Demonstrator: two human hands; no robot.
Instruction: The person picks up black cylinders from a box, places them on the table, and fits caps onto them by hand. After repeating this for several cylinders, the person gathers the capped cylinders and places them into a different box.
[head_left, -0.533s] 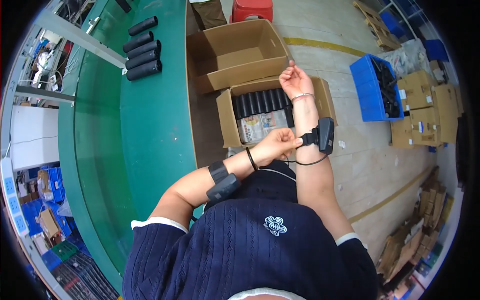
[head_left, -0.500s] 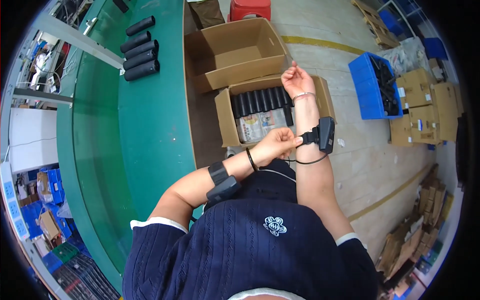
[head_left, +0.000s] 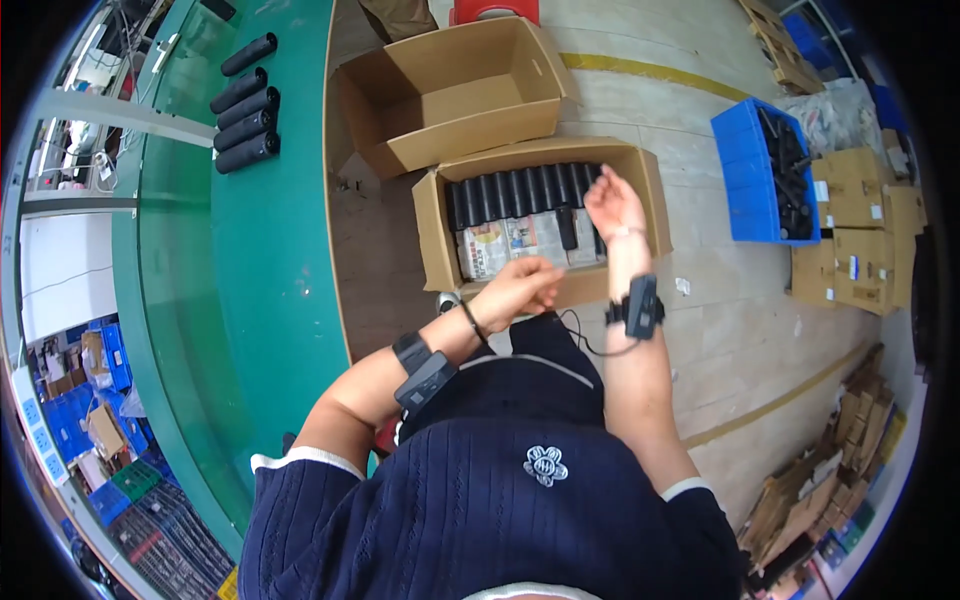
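Observation:
A cardboard box [head_left: 436, 238] in front of me holds a row of black cylinders [head_left: 518, 190] against its far side, above printed newspaper [head_left: 485, 250]. One more cylinder [head_left: 567, 229] lies on the paper below the row. Over the box's right part is my right hand [head_left: 615, 207], its fingers loosely bent and apart, holding nothing I can see. My left hand [head_left: 515, 293] hovers at the box's near edge with loosely curled fingers and nothing visible in them. Each forearm wears a strapped black device, the right one [head_left: 643, 307] with a cable, the left one [head_left: 424, 380] nearer the elbow.
Behind stands a larger open carton [head_left: 450, 105]. Several black cylinders [head_left: 246, 130] lie on the green workbench [head_left: 275, 250] at left. Rightward are a blue crate [head_left: 745, 180] of dark parts, stacked cartons [head_left: 857, 255] and flattened cardboard [head_left: 815, 470]. A red stool [head_left: 495, 10] stands beyond.
My left hand has let go of the strap on my right forearm and moved left, away from it. My right hand has come down and slightly right over the box. The view has shifted a little.

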